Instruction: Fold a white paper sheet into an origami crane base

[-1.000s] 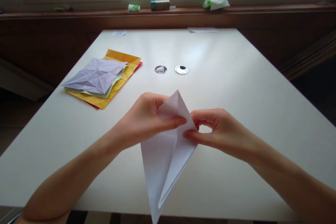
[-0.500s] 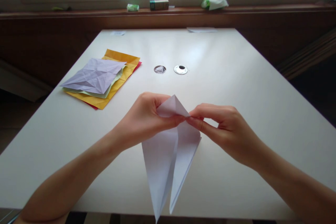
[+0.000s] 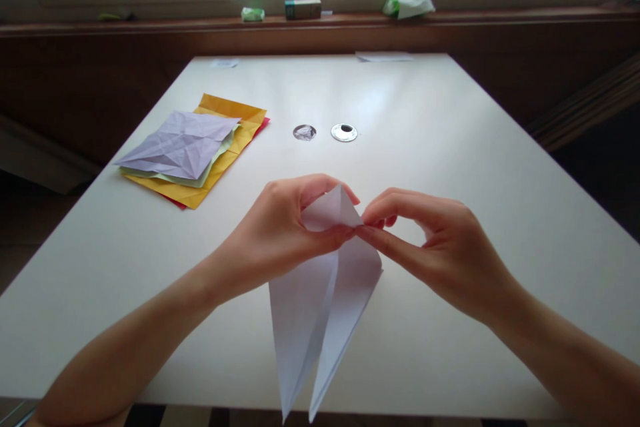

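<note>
A folded sheet of white paper (image 3: pixel 305 307) hangs between my hands, above the near half of the white table (image 3: pixel 465 160). Its top is a small folded-over triangle, and two long pointed flaps reach down toward the table's front edge with a slit between them. My left hand (image 3: pixel 290 220) grips the upper part, its thumb pressed across the front below the triangle and its fingers curled behind. At the triangle's right corner, my right hand (image 3: pixel 425 227) pinches the fold between thumb and index finger.
Creased coloured papers, lilac (image 3: pixel 183 143) over pale green and yellow (image 3: pixel 235 103), with red beneath, lie at the table's left. Two round holes (image 3: pixel 345 133) sit mid-table. A small box (image 3: pixel 303 9) and a green-and-white packet (image 3: pixel 410 6) stand on the window sill.
The paper's lower points have swung slightly left and toward me. My left fingertips now show behind the triangle. My right hand has shifted a little, still pinching the same corner.
</note>
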A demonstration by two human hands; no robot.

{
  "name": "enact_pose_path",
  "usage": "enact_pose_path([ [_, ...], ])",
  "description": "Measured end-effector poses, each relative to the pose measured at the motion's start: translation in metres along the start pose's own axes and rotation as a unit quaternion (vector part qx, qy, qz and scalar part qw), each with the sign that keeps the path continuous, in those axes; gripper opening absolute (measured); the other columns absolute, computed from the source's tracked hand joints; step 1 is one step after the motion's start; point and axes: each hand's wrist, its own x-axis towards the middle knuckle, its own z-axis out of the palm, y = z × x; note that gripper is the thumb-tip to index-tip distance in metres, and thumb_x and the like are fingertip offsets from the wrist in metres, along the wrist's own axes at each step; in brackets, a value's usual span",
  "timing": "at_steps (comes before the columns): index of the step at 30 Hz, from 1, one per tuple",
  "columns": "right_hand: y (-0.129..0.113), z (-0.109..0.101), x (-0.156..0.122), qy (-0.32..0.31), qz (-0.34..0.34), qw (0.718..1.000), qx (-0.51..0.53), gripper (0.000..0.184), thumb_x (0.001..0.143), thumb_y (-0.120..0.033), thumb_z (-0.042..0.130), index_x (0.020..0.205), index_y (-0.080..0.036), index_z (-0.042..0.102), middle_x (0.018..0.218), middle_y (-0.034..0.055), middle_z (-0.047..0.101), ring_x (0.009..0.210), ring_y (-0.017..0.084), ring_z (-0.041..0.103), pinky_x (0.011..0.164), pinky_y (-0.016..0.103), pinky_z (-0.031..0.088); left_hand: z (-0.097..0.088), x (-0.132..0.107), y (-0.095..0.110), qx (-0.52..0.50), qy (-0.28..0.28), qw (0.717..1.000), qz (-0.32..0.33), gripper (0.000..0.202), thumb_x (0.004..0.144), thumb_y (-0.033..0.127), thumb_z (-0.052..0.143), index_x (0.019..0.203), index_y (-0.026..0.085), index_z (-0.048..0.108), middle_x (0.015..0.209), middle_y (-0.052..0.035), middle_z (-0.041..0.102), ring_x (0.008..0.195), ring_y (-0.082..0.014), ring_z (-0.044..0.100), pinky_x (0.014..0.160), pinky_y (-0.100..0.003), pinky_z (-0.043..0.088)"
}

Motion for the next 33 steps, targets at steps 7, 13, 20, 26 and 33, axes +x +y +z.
enact_pose_path([
  [7, -0.001, 0.001, -0.001, 0.021, -0.030, 0.999, -0.009, 0.010, 0.078, -0.021, 0.055, 0.071, -0.019, 0.061, 0.072, 0.0017, 0.061, 0.066, 0.013, 0.056, 0.058, 0.025, 0.045, 0.000, -0.001, -0.001, -0.003, -0.013, 1.000, 0.001, 0.016, 0.069, 0.022, 0.062, 0.085, 0.019, 0.063, 0.076, 0.0009, 0.064, 0.064, -0.0111, 0.058, 0.054, -0.018, 0.045],
  [13, 0.001, 0.002, 0.000, 0.034, -0.064, 0.997, -0.023, 0.007, 0.077, -0.019, 0.056, 0.073, -0.019, 0.061, 0.073, 0.0009, 0.060, 0.066, 0.013, 0.056, 0.058, 0.025, 0.045, 0.002, -0.001, -0.001, 0.005, -0.011, 1.000, 0.023, 0.019, 0.069, 0.021, 0.063, 0.088, 0.019, 0.063, 0.079, 0.0019, 0.064, 0.067, -0.0102, 0.058, 0.057, -0.018, 0.046],
  [20, 0.001, 0.004, 0.000, 0.046, -0.076, 0.996, -0.019, 0.007, 0.075, -0.014, 0.057, 0.071, -0.019, 0.060, 0.070, -0.0004, 0.059, 0.063, 0.011, 0.055, 0.054, 0.023, 0.043, 0.005, -0.002, -0.003, 0.003, -0.028, 1.000, 0.008, 0.019, 0.070, 0.021, 0.062, 0.089, 0.020, 0.061, 0.074, 0.0033, 0.063, 0.063, -0.0091, 0.057, 0.055, -0.017, 0.046],
  [26, 0.003, 0.006, 0.002, 0.043, -0.063, 0.997, 0.002, 0.006, 0.073, -0.014, 0.060, 0.072, -0.020, 0.062, 0.070, -0.0005, 0.061, 0.063, 0.012, 0.056, 0.056, 0.024, 0.045, 0.009, -0.004, -0.008, 0.002, -0.043, 0.999, -0.006, 0.024, 0.070, 0.025, 0.062, 0.094, 0.020, 0.058, 0.074, 0.0027, 0.064, 0.062, -0.0101, 0.057, 0.056, -0.020, 0.046],
  [33, -0.003, 0.006, 0.003, 0.045, -0.051, 0.997, 0.028, 0.005, 0.072, -0.015, 0.063, 0.069, -0.020, 0.062, 0.069, -0.0008, 0.061, 0.063, 0.011, 0.056, 0.056, 0.024, 0.045, 0.017, -0.007, -0.010, -0.008, -0.079, 0.997, -0.010, 0.018, 0.070, 0.014, 0.058, 0.086, 0.021, 0.058, 0.076, 0.0047, 0.063, 0.066, -0.0100, 0.057, 0.056, -0.019, 0.044],
])
